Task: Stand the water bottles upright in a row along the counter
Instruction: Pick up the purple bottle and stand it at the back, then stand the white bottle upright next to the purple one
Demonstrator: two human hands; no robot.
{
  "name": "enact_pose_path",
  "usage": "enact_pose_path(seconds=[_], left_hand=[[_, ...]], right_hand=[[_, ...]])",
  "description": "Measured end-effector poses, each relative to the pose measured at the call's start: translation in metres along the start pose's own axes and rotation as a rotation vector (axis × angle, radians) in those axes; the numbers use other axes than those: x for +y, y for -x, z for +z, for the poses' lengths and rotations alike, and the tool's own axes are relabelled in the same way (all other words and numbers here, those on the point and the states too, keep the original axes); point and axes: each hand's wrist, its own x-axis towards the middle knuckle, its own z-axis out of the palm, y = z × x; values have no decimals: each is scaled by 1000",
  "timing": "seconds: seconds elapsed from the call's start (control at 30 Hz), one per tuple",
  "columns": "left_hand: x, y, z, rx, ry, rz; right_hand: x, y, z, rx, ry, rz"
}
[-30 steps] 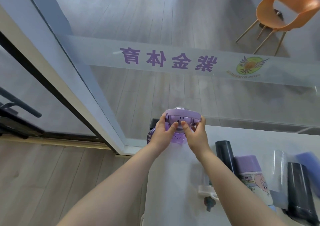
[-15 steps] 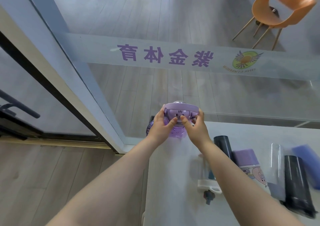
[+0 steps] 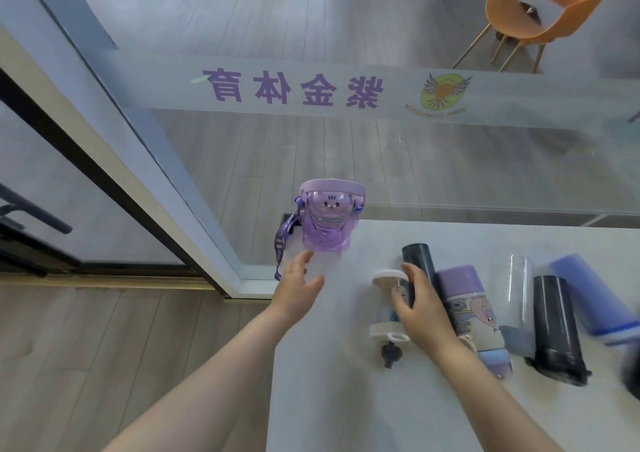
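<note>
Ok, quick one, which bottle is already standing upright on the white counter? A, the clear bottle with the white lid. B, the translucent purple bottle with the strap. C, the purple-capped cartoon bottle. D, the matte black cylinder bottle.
B: the translucent purple bottle with the strap stands on its base at the counter's far corner, free of both hands, while the other bottles lie on their sides.

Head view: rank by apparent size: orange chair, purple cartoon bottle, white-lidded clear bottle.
1. orange chair
2. purple cartoon bottle
3. white-lidded clear bottle, partly hidden by the right hand, so its rank against the purple one is unsure.
</note>
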Motion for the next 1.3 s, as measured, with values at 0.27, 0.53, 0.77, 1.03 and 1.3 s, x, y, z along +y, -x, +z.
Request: enact_pose_path(seconds=[0.27,0.53,0.77,1.03,1.3], left_hand=[[-4,57,78,-217,117,-167],[-4,82,125,-161,415,-257],[4,98,137,-5,491,-144],[-7,111,128,51,538,-124],[-80,93,111,139,-720,4]], right_hand=[[52,51,-10,-108,32,-34],[69,62,-6,-320,114,-131],[76,63,-11,-244,-134,-86],[75,54,-30,-195,-335,41],[43,14,-55,-170,-191,13]])
